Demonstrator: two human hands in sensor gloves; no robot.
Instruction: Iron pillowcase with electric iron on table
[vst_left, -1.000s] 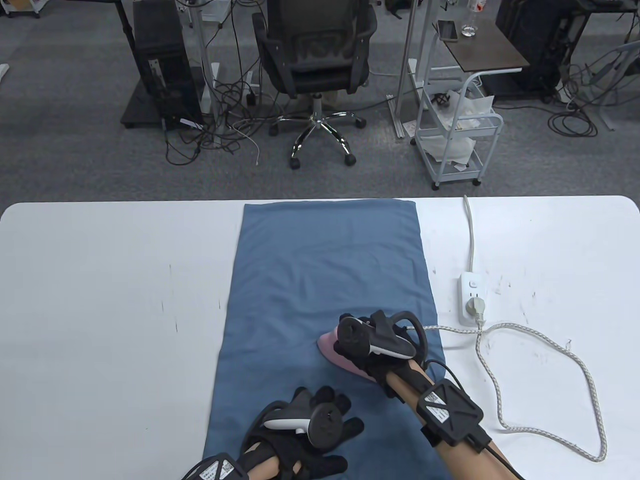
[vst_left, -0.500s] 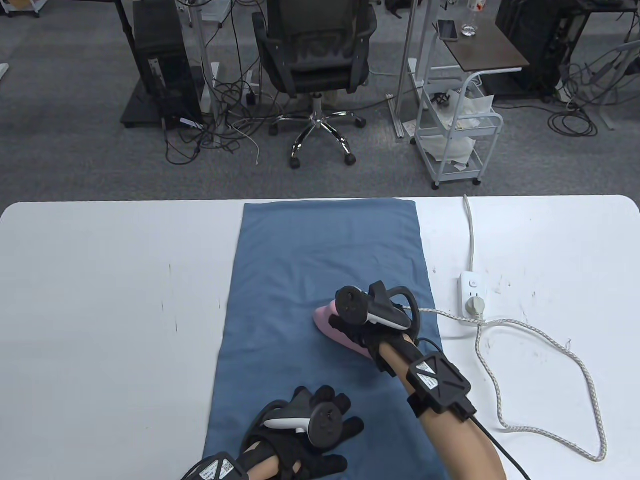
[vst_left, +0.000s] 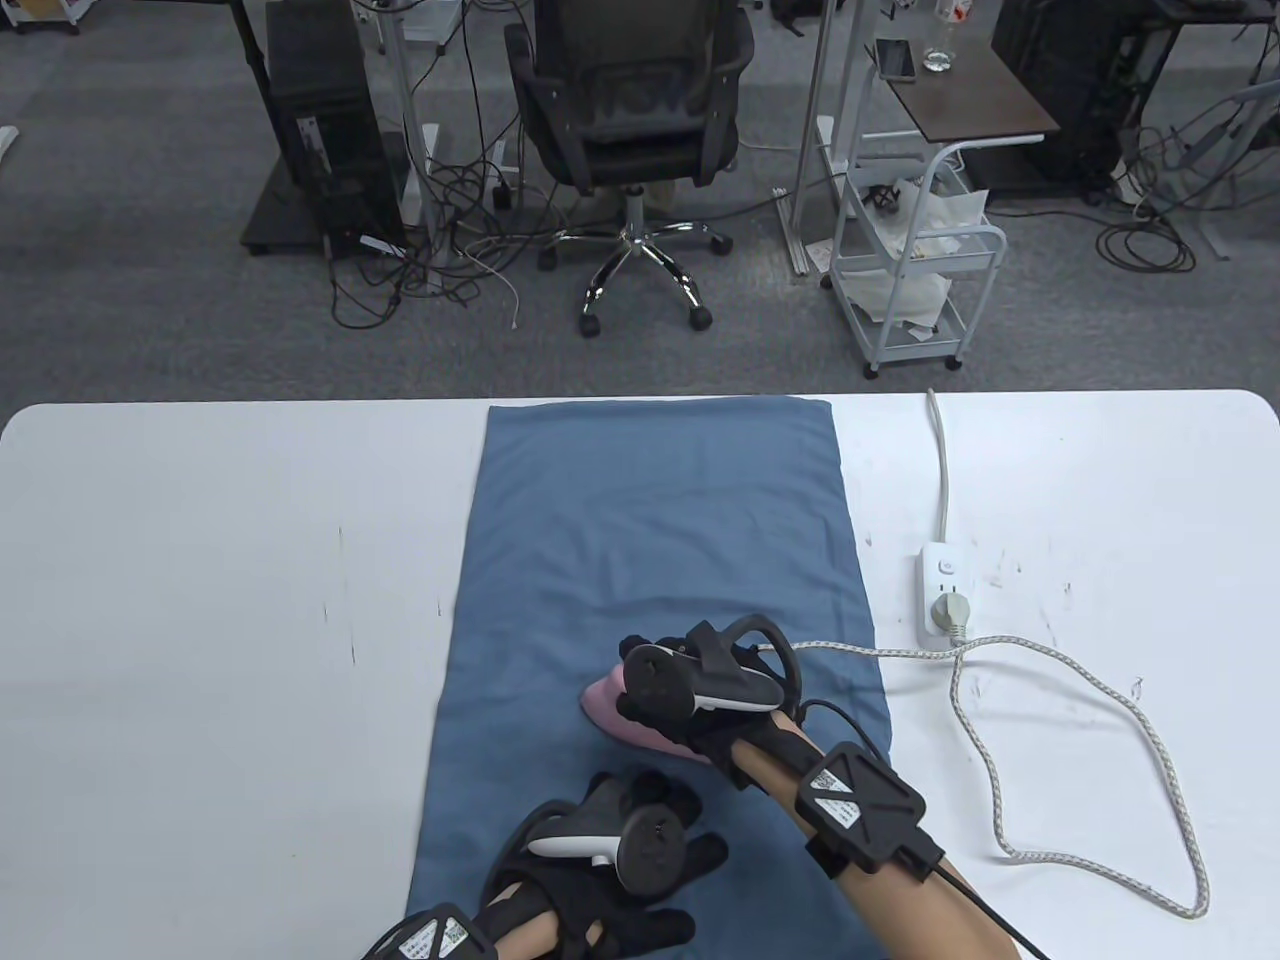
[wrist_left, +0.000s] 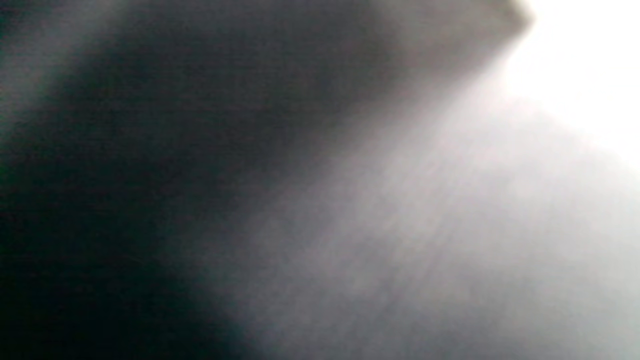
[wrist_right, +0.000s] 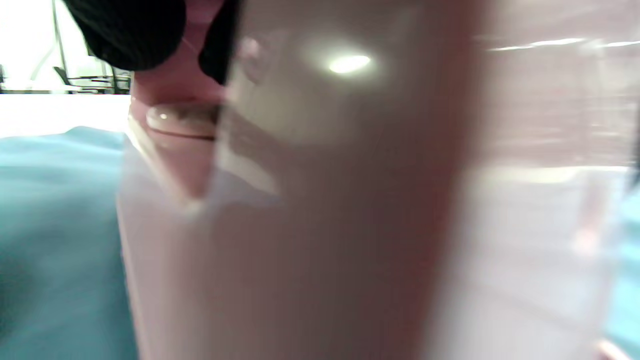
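Your white counter (vst_left: 200, 600) fills the lower half of the table view, its near edge cut off by the frame. Down its middle lies the blue pillowcase (vst_left: 650, 520), spread flat from the far edge toward you, with its near end hidden under your forearms and hands. Your left hand (vst_left: 610, 860) rests flat on the near part of the pillowcase, fingers (vst_left: 650, 790) spread and gripping nothing, the tracker covering much of its back. Your right hand (vst_left: 690, 700) sits just beyond it, fingers (wrist_right: 130, 30) wrapped over the top of the pink iron (vst_left: 625, 715), which lies sole-down on the pillowcase in its near half, right of centre, nose pointing left. From above, the hand and tracker hide most of the iron, so only its pink nose and lower edge show and the handle cannot be made out. The right wrist view gives what the table view lacks: the glossy pink body of the iron (wrist_right: 320, 200) close up and blurred, a dark gloved fingertip at the top left, and a strip of pillowcase (wrist_right: 55, 240) beside it. The left wrist view is only a grey blur with a bright corner, and nothing can be told from it. The braided cord (vst_left: 1080, 700) runs from the iron across the pillowcase's right edge, loops over the counter, and reaches the white power strip (vst_left: 942, 590), where a plug (vst_left: 950, 608) is seated.
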